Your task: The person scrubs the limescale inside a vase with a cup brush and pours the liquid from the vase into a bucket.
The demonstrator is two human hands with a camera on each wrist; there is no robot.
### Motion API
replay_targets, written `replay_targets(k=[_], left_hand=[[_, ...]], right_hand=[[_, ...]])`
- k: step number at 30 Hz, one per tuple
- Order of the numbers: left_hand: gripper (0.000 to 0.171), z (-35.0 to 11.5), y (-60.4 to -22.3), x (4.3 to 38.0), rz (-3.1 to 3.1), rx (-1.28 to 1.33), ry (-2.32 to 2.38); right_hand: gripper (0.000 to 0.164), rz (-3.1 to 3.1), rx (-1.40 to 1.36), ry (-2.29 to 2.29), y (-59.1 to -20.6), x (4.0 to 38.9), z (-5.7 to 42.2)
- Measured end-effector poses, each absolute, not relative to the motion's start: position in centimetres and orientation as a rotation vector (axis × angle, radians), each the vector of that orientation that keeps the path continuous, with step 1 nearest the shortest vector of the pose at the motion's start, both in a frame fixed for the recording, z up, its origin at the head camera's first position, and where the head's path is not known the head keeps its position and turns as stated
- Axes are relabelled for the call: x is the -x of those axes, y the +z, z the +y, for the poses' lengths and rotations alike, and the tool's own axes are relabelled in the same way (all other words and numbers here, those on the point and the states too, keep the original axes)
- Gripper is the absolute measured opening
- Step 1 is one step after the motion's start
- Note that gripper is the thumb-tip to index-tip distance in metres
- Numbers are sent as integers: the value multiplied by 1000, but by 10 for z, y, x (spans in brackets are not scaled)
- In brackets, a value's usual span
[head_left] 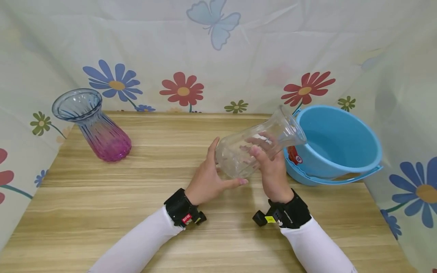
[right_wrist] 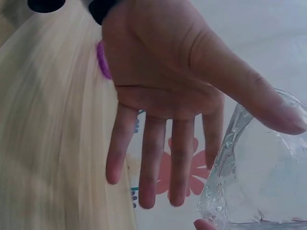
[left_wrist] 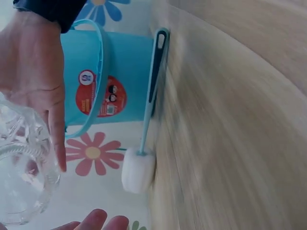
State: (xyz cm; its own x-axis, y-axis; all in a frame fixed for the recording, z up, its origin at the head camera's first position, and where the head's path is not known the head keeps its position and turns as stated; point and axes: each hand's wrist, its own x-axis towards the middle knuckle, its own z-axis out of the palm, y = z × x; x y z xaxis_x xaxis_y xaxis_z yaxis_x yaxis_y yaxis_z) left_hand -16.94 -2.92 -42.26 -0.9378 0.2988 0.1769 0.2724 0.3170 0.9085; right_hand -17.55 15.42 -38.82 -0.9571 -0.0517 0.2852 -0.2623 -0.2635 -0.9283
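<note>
A clear glass vase point(head_left: 232, 153) is held tilted above the table, its flared mouth toward the upper right, overlapping the bucket's rim in the head view. My right hand point(head_left: 275, 175) grips its side; the thumb lies on the near face and the fingers show through the glass behind it. At the base is my left hand point(head_left: 207, 182), fingers spread and straight, as the right wrist view also shows. The left thumb point(right_wrist: 268, 108) lies against the glass. A sponge brush point(left_wrist: 139, 170) with a white head and long blue handle appears in the left wrist view.
A blue bucket point(head_left: 341, 167) with its handle lowered stands at the right. At the left, a blue-to-pink ribbed glass vase point(head_left: 106, 138) leans on the wood-grain table point(head_left: 153, 151). Flower-printed cloth point(head_left: 239, 68) lines the back and sides.
</note>
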Motion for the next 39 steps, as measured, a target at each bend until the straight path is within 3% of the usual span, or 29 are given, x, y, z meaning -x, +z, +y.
replay_targets(k=[5, 10, 18, 33, 39], left_hand=[[103, -25, -403, 165, 2270, -661, 1963], [97, -16, -412, 171, 2146, -636, 2032], [99, -1, -418, 174, 2084, -648, 2083], [121, 11, -368, 160, 1850, -698, 2237], [121, 19, -374, 167, 1832, -720, 2305]], right_hand=[[37, -1699, -366, 2422, -382, 179, 152], [54, -1592, -352, 2451, -377, 184, 150], [61, -1515, -246, 2484, -365, 191, 153], [87, -1351, -19, 2684, -352, 197, 161], [79, -1129, -113, 2846, -348, 199, 163]])
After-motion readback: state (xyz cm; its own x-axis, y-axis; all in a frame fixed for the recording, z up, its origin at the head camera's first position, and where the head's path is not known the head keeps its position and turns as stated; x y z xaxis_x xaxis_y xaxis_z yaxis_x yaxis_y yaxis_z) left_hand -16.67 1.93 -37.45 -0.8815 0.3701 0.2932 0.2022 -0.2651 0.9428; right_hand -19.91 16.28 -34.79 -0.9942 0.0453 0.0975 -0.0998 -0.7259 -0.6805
